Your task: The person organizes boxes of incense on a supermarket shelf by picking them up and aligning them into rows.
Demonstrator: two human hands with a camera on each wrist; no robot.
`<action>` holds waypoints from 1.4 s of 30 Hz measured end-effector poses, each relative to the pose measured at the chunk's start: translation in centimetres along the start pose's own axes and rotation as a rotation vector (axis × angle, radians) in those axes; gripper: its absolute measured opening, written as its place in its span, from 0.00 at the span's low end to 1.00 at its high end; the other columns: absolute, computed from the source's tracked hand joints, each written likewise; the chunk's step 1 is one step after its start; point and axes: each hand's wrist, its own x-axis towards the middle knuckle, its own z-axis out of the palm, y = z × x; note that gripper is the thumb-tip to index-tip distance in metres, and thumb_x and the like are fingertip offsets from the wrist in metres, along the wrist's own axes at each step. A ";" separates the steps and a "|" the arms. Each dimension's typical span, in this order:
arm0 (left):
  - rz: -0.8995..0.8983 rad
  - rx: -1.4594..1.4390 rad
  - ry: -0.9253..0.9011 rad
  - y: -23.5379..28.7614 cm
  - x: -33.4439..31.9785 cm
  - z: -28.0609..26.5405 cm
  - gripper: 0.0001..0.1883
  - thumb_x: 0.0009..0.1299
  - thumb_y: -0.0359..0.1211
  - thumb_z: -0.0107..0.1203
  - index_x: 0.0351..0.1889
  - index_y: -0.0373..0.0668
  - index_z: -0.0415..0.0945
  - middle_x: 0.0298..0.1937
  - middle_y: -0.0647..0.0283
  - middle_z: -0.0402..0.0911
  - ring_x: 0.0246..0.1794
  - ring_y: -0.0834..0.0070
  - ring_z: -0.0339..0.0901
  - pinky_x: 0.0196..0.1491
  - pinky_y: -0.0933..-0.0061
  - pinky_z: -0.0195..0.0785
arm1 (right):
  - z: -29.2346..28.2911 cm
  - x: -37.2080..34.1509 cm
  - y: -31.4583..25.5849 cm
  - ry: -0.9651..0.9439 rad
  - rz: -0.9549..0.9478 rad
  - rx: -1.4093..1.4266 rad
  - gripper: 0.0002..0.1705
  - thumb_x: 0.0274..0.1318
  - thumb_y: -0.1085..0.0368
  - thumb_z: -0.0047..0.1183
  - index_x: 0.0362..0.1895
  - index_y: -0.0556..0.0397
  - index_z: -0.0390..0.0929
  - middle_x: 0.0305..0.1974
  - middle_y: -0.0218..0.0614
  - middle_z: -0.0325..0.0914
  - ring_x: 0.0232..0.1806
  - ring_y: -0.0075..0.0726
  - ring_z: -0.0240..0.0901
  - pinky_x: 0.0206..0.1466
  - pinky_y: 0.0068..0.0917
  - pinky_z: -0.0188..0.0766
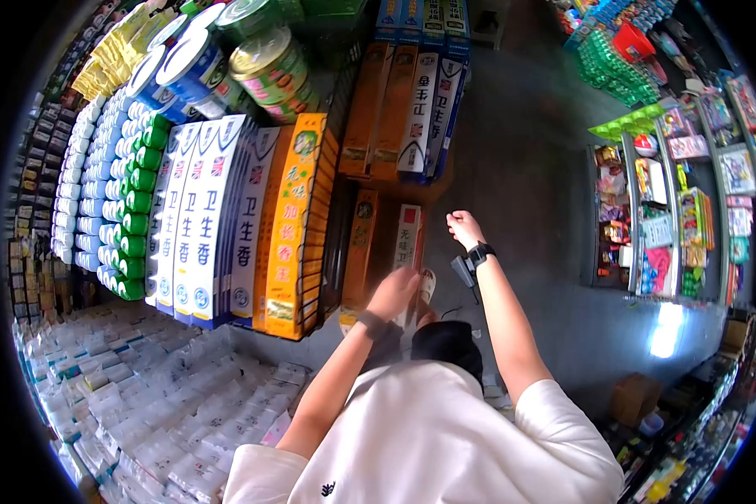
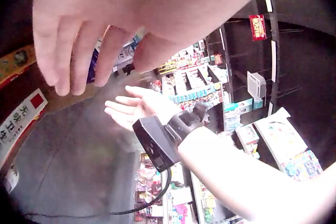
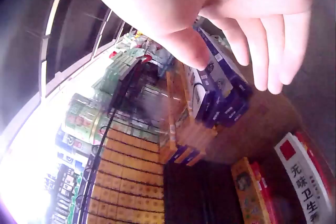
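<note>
My left hand (image 1: 393,294) hangs over the narrow white incense box with a red square (image 1: 407,239), overlapping its lower end in the head view. Loosely bent fingers with nothing between them show on this hand (image 2: 94,19) in the left wrist view. To its right, my right hand (image 1: 465,228) is held out over the grey floor. Its fingers hang relaxed and hold nothing in the right wrist view, where the hand (image 3: 247,19) fills the top. An orange incense box (image 1: 361,239) stands left of the white one.
A black wire basket (image 1: 312,252) at left carries white-and-blue incense boxes (image 1: 202,218) and a tall orange box (image 1: 290,227). Metal cans (image 1: 269,67) stand behind them. More boxes (image 1: 412,109) stand beyond the hands. Wrapped white packs (image 1: 168,412) cover the lower left; toy shelves (image 1: 647,210) line the right.
</note>
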 end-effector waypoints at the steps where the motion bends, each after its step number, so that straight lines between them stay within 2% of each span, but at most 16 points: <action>1: 0.045 0.022 0.033 0.9 2.5 0.9 0.16 0.70 0.39 0.47 0.46 0.35 0.73 0.40 0.51 0.77 0.41 0.60 0.76 0.45 0.68 0.67 | -0.2 3.7 1.1 0.022 -0.048 -0.030 0.27 0.57 0.52 0.51 0.50 0.63 0.68 0.39 0.45 0.79 0.42 0.41 0.75 0.45 0.32 0.70; 2: 0.059 0.064 0.081 0.4 5.4 2.3 0.17 0.68 0.38 0.49 0.47 0.34 0.71 0.44 0.49 0.75 0.46 0.56 0.74 0.48 0.66 0.66 | -0.5 6.4 1.8 0.043 -0.092 -0.060 0.29 0.56 0.51 0.50 0.51 0.64 0.67 0.40 0.48 0.79 0.45 0.46 0.75 0.48 0.33 0.69; 5: 0.047 0.109 0.274 1.8 12.9 4.8 0.17 0.65 0.32 0.49 0.51 0.35 0.68 0.47 0.45 0.73 0.49 0.50 0.70 0.52 0.60 0.64 | -1.8 9.9 -2.7 0.037 -0.080 -0.139 0.33 0.55 0.49 0.50 0.55 0.65 0.64 0.46 0.54 0.75 0.53 0.52 0.70 0.57 0.35 0.64; 6: 0.052 0.135 0.301 1.4 15.5 5.3 0.19 0.65 0.31 0.48 0.53 0.34 0.66 0.49 0.46 0.72 0.51 0.51 0.69 0.53 0.61 0.63 | -1.5 12.2 -2.6 0.037 -0.095 -0.208 0.37 0.53 0.48 0.51 0.57 0.66 0.61 0.52 0.57 0.70 0.55 0.54 0.67 0.59 0.37 0.63; 10: 0.000 0.207 0.333 -1.1 22.9 6.7 0.24 0.64 0.28 0.47 0.59 0.35 0.61 0.55 0.47 0.69 0.56 0.52 0.66 0.58 0.61 0.61 | -0.2 17.3 -3.5 0.020 -0.088 -0.232 0.40 0.53 0.49 0.51 0.59 0.70 0.57 0.60 0.61 0.58 0.61 0.60 0.59 0.62 0.39 0.59; 15: -0.235 0.247 0.203 -2.5 26.2 7.2 0.28 0.63 0.28 0.47 0.63 0.38 0.57 0.59 0.46 0.65 0.59 0.51 0.63 0.60 0.60 0.59 | 1.1 19.3 -3.1 -0.042 -0.071 -0.224 0.37 0.53 0.54 0.50 0.60 0.67 0.57 0.55 0.62 0.65 0.58 0.60 0.63 0.60 0.41 0.61; 19: -0.109 0.267 0.369 -3.0 26.0 8.2 0.20 0.64 0.29 0.47 0.55 0.35 0.64 0.47 0.42 0.72 0.48 0.47 0.69 0.51 0.56 0.64 | 2.0 20.6 -1.7 -0.085 -0.123 -0.170 0.33 0.52 0.59 0.49 0.59 0.65 0.58 0.51 0.62 0.68 0.54 0.60 0.66 0.58 0.42 0.63; 23: -0.270 0.172 0.252 -1.9 25.0 7.4 0.28 0.62 0.29 0.49 0.62 0.40 0.59 0.57 0.47 0.67 0.59 0.52 0.64 0.60 0.61 0.59 | 2.0 20.0 3.2 -0.166 -0.112 0.194 0.24 0.52 0.65 0.51 0.51 0.64 0.66 0.45 0.58 0.74 0.49 0.57 0.71 0.52 0.40 0.67; 27: -0.244 0.095 0.306 -1.9 21.7 7.4 0.27 0.62 0.32 0.52 0.60 0.37 0.61 0.56 0.47 0.68 0.59 0.54 0.64 0.59 0.64 0.60 | -0.3 13.0 4.5 -0.221 -0.289 0.304 0.18 0.54 0.71 0.49 0.50 0.60 0.68 0.41 0.48 0.76 0.44 0.41 0.74 0.48 0.36 0.70; 29: -0.259 0.099 0.301 -2.3 19.4 7.4 0.27 0.63 0.34 0.53 0.59 0.36 0.62 0.56 0.47 0.68 0.58 0.54 0.65 0.59 0.64 0.60 | -2.4 6.6 1.7 -0.341 0.116 0.708 0.17 0.57 0.74 0.46 0.52 0.58 0.66 0.43 0.42 0.75 0.45 0.36 0.73 0.47 0.31 0.70; 31: -0.236 0.059 0.295 -1.8 16.7 7.1 0.29 0.62 0.38 0.54 0.60 0.35 0.61 0.55 0.46 0.69 0.58 0.55 0.66 0.59 0.65 0.60 | -3.0 2.3 2.2 -0.381 0.064 0.703 0.17 0.58 0.75 0.44 0.52 0.59 0.64 0.44 0.39 0.73 0.45 0.32 0.72 0.47 0.27 0.70; 33: -0.183 0.039 0.340 -2.5 14.1 7.4 0.30 0.60 0.38 0.58 0.59 0.35 0.63 0.54 0.43 0.70 0.57 0.52 0.67 0.58 0.64 0.60 | -3.0 -1.0 4.3 -0.373 -0.094 0.500 0.15 0.58 0.75 0.44 0.50 0.61 0.65 0.44 0.39 0.73 0.45 0.31 0.71 0.49 0.27 0.69; 35: -0.220 -0.068 0.293 -0.7 11.2 6.5 0.36 0.60 0.44 0.60 0.60 0.33 0.60 0.56 0.42 0.68 0.59 0.54 0.65 0.60 0.65 0.58 | -3.3 -5.1 4.5 -0.409 -0.138 0.476 0.15 0.58 0.72 0.44 0.51 0.56 0.65 0.45 0.36 0.74 0.43 0.29 0.73 0.41 0.25 0.74; 37: -0.198 -0.203 0.273 1.1 8.4 5.5 0.47 0.56 0.46 0.65 0.65 0.30 0.50 0.62 0.40 0.61 0.64 0.55 0.59 0.65 0.64 0.53 | -3.0 -8.6 4.8 -0.388 -0.205 0.321 0.15 0.57 0.73 0.46 0.50 0.57 0.65 0.43 0.35 0.74 0.40 0.27 0.73 0.41 0.24 0.73; 39: -0.166 -0.345 0.221 3.9 5.2 3.5 0.53 0.54 0.43 0.68 0.67 0.33 0.42 0.63 0.40 0.58 0.66 0.54 0.56 0.66 0.60 0.51 | -2.4 -12.5 3.8 -0.385 -0.312 0.338 0.15 0.57 0.74 0.47 0.49 0.58 0.65 0.42 0.35 0.74 0.40 0.28 0.72 0.42 0.24 0.70; 42: 0.034 -0.465 0.235 3.8 1.1 1.4 0.55 0.55 0.42 0.67 0.70 0.42 0.34 0.65 0.44 0.56 0.66 0.56 0.56 0.66 0.58 0.50 | -0.3 -18.3 2.2 -0.306 -0.405 0.196 0.19 0.57 0.73 0.48 0.53 0.59 0.63 0.43 0.41 0.74 0.44 0.35 0.73 0.46 0.28 0.69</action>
